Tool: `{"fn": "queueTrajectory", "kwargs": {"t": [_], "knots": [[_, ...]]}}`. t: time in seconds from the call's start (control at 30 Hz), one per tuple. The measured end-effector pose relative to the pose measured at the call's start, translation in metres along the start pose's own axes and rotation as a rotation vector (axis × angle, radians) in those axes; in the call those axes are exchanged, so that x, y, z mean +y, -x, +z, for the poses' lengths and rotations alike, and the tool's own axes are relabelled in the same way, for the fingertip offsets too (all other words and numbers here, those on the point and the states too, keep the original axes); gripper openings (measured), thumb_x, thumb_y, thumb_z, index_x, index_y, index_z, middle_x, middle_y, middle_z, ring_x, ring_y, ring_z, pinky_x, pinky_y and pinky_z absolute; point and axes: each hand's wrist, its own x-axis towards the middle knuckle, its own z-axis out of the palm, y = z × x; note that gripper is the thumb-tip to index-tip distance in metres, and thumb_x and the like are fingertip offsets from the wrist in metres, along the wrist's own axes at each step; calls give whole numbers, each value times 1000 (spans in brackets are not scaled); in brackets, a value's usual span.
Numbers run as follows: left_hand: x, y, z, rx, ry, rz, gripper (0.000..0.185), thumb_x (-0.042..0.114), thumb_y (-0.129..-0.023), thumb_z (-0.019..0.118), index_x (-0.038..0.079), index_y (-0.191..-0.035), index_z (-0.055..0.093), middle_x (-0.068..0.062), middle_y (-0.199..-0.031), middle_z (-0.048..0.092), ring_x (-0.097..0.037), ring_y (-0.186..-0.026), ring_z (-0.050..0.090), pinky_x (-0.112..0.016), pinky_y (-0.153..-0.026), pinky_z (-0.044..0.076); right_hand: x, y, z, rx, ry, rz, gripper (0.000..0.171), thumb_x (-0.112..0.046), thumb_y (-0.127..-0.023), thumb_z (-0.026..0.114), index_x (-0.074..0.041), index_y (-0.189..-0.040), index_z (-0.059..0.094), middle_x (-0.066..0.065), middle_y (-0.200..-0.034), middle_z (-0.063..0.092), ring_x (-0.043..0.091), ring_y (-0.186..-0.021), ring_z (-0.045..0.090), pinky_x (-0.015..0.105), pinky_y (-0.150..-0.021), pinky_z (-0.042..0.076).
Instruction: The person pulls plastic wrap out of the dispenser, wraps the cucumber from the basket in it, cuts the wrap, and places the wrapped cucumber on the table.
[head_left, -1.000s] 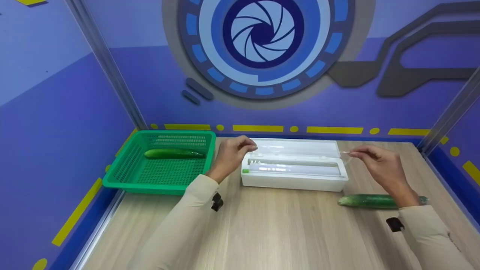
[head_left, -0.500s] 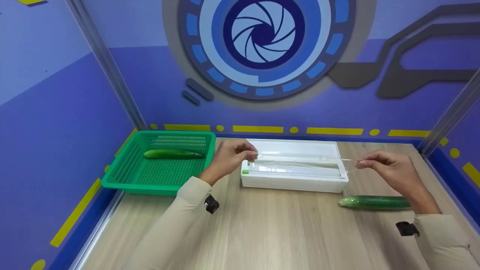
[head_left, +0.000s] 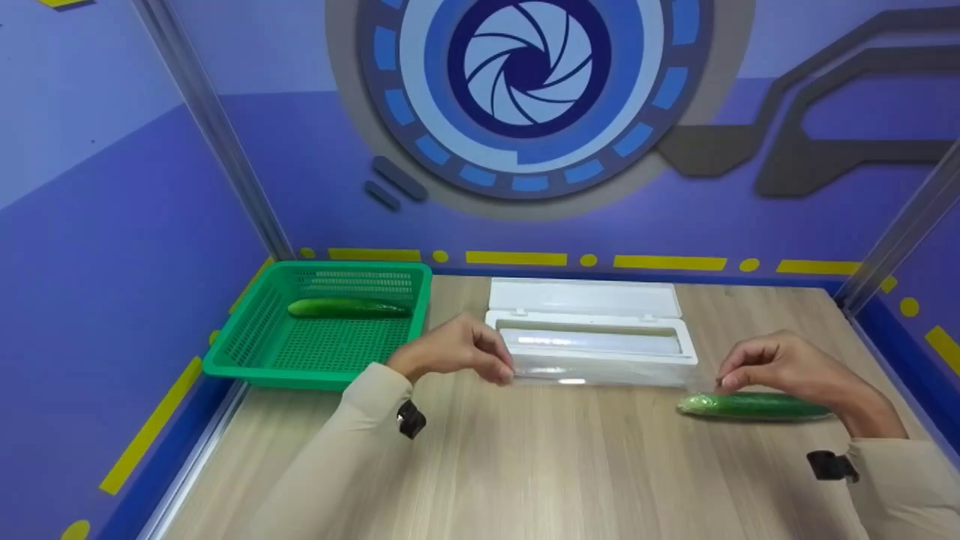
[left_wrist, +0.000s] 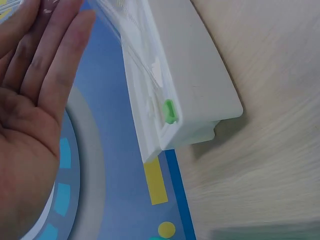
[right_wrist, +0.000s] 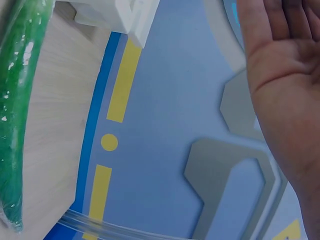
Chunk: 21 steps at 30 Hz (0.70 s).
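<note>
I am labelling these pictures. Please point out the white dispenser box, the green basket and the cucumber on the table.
white dispenser box (head_left: pixel 592 371), head view, front wall
green basket (head_left: pixel 300 372), head view, front rim
cucumber on the table (head_left: pixel 757 406), head view, middle of its body

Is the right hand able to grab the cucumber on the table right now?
Probably yes. The right hand sits just above the wrapped cucumber with nothing between them, but it is pinching the clear film, so it would likely need to let go first.
</note>
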Motion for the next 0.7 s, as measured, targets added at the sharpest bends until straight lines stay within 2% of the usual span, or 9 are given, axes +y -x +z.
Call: {"fn": "queueTrajectory", "kwargs": {"t": [0.2,0.3,0.43,0.7], "knots": [[-7,-2,7,-152,-65,-8,7,5,-93,82,0,-99,83,-9,-96,80,-17,-86,77,-37,-82,62,7,1,6,-110,-23,58,9,-4,-98,73,-8,-95,80,8,-92,78,14,-82,69,29,-78,57],[-10,-2,13,-203,-99,-13,6,5,-94,82,1,-97,83,-1,-92,80,-14,-85,76,-35,-82,62,11,1,10,-140,-8,98,6,-7,-97,76,-9,-93,80,5,-91,77,11,-81,66,28,-77,54],[-14,0,20,-227,-126,-42,4,5,-94,82,5,-96,85,7,-89,79,-13,-85,76,-32,-81,62,15,0,15,-185,5,118,5,-9,-96,77,-9,-93,81,3,-90,77,10,-80,63,27,-75,51],[-24,1,33,-255,-177,-104,1,6,-91,85,5,-91,85,6,-84,79,-6,-79,71,-24,-75,57,27,-1,29,-286,-93,124,6,-6,-96,76,-8,-98,81,9,-93,79,6,-78,65,30,-71,57]]}}
